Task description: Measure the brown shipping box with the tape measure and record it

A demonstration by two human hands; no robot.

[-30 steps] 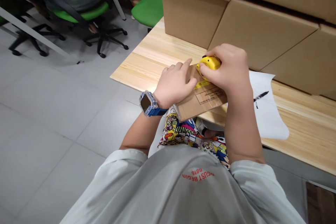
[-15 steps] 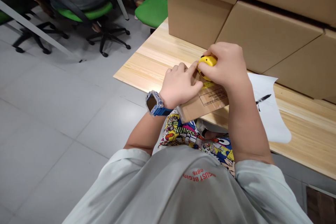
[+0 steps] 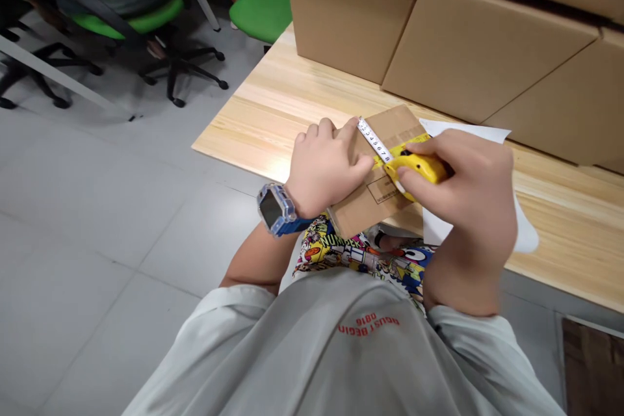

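Observation:
A small flat cardboard box point(image 3: 387, 127) lies at the near edge of the wooden table point(image 3: 273, 117), partly overhanging it. My left hand point(image 3: 329, 166), with a blue watch on the wrist, presses on the box and pins the end of a white tape blade point(image 3: 374, 140) with the fingers. My right hand point(image 3: 470, 192) grips a yellow tape measure point(image 3: 419, 168) and holds it over the box, with a short length of blade drawn out toward the box's far left corner.
Large cardboard cartons point(image 3: 468, 39) stand stacked along the back of the table. A white paper sheet point(image 3: 465, 133) lies under my right hand. Green office chairs point(image 3: 146, 19) and a grey tiled floor are at the left.
My right hand has pulled the tape measure back toward me and to the right, drawing the blade out across the box. My left hand stays on the box, holding the blade's end.

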